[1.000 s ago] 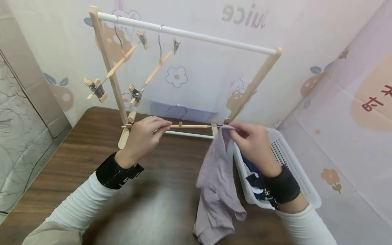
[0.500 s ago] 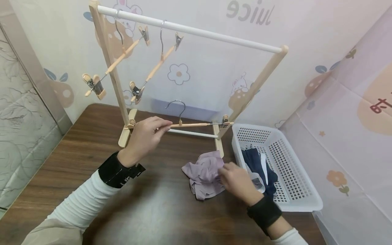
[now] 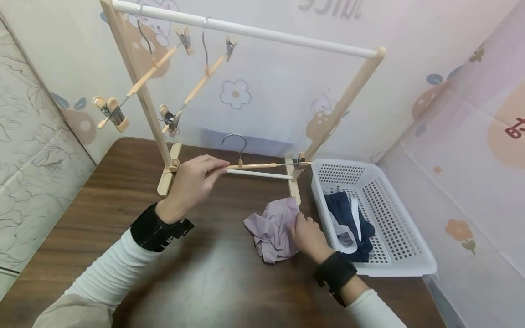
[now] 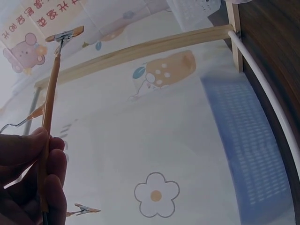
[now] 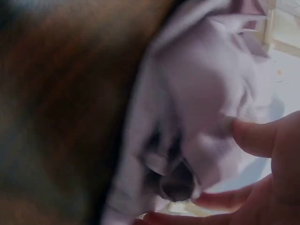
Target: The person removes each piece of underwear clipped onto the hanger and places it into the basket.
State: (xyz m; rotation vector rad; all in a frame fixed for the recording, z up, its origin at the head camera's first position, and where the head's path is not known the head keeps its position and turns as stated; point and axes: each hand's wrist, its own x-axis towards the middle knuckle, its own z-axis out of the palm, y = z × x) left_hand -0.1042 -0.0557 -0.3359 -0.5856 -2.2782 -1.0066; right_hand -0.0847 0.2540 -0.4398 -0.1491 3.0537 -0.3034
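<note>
A: Now the crumpled lilac cloth garment (image 3: 274, 226) lies in a heap on the dark wooden tabletop (image 3: 102, 214) — a second ago it hung from the right hand (image 3: 307, 237) up at the clip.

B: So it came off. That hand's fingers touch the heap; whether they grip, I cannot tell.

A: The left hand (image 3: 193, 180) pinches the slim wooden clip hanger (image 3: 262, 166) — level, beside the wooden drying rack (image 3: 246, 33).

B: The white perforated plastic basket (image 3: 393, 228) with dark clothes crowds the right.

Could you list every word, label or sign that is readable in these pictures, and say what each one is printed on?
"Juice", mirrored and cut off by the frame's top edge: on the wall covering in the head view.
Red characters, cut off at the frame's edge, unreadable: on the right wall sheet.
Red characters, blurred, unreadable: on the wall covering in the left wrist view.
</note>
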